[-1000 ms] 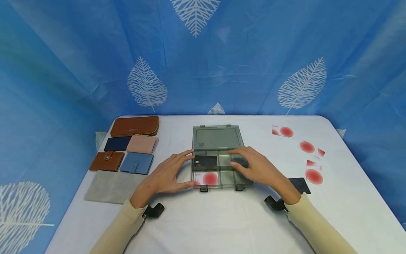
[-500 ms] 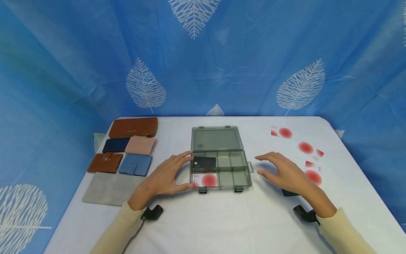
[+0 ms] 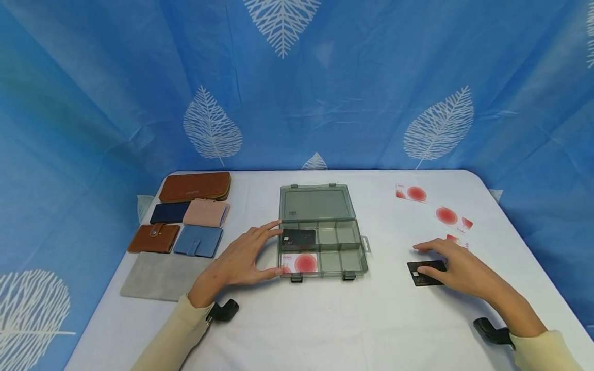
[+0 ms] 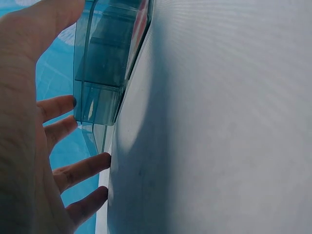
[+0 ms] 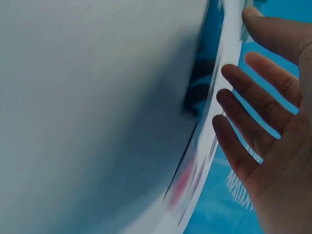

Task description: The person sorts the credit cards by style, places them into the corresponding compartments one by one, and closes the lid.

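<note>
A translucent grey-green compartment box lies on the table, its lid folded back. Inside at the left are a black VIP card and a white card with a red circle in front of it. My left hand touches the box's left side with thumb and index fingertip, fingers extended. My right hand is over a second black VIP card on the table, its thumb overlapping the card. The right wrist view shows those fingers loosely extended, holding nothing.
White-and-red cards lie at the back right, one partly hidden behind my right hand. Several wallets stand at the left: a brown zip wallet, a pink one, a blue one. A grey cloth pouch lies in front.
My right hand has left the box's right side and moved right and toward me, over the loose black VIP card. My left hand has stayed at the box.
</note>
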A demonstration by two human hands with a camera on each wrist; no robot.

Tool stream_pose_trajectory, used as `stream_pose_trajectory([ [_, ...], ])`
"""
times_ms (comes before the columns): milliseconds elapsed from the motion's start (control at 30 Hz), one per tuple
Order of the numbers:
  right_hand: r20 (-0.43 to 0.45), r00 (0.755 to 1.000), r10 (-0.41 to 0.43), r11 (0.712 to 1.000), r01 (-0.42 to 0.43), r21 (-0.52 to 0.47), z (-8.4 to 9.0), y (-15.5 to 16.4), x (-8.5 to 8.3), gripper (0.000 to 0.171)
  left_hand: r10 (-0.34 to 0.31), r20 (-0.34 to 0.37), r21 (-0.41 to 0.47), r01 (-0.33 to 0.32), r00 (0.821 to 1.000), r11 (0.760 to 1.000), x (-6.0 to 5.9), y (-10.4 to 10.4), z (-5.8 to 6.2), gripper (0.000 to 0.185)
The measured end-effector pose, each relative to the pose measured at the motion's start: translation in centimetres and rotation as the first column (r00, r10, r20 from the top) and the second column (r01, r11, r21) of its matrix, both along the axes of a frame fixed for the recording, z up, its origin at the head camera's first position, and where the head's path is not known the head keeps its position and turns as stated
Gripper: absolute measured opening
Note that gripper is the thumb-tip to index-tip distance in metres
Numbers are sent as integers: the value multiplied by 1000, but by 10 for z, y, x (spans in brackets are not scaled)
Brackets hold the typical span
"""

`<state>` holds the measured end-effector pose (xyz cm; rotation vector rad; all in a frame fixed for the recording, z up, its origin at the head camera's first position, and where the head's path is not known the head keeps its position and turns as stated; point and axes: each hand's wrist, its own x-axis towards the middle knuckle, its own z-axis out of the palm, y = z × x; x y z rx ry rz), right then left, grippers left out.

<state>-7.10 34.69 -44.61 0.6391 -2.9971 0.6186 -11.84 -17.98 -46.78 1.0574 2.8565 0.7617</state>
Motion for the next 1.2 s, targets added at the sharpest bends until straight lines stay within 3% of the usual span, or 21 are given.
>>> stream_pose_trajectory([
  [133, 1, 1000, -6, 1000, 6, -3, -3, 17, 3, 55, 4, 5, -6, -4, 1000, 1000, -1, 0, -1, 92],
  [467, 115, 993, -19, 1000, 16, 25, -3, 35, 7, 75, 4, 3, -7, -4, 1000, 1000, -2, 0, -1, 93],
  [600, 108, 994, -6, 1000, 5, 14, -5, 38, 6, 70, 8, 3, -11, -8, 1000, 1000, -2, -1, -1, 93],
  [900, 187, 982, -37, 999, 36, 10, -3, 35, 2, 58, 18, 23, -10, -18, 1000, 1000, 0, -1, -2, 93],
  [1200, -7, 1000, -3, 1000, 3, 2, -7, 31, 2, 57, 18, 19, -10, -18, 1000, 1000, 0, -1, -1, 92],
])
